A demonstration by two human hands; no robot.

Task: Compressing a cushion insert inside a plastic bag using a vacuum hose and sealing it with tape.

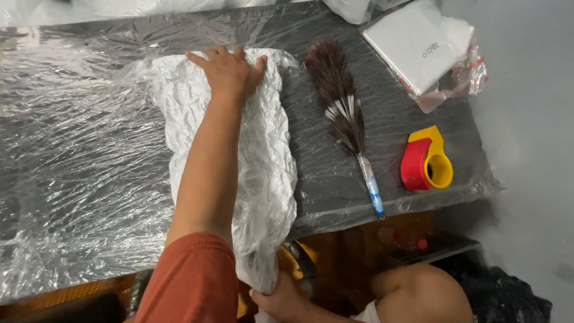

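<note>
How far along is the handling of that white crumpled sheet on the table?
Done: the white crumpled sheet already lies lengthwise on the plastic-covered table. In hand: the left hand presses its far end flat while the right hand grips its near end at the table edge. Left: it is wrinkled throughout; the feather duster lies untouched.

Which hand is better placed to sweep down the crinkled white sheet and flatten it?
Left, probably. The left hand lies open, palm down, on the far end of the white sheet. The right hand is closed on its near end, below the edge of the table.
</note>
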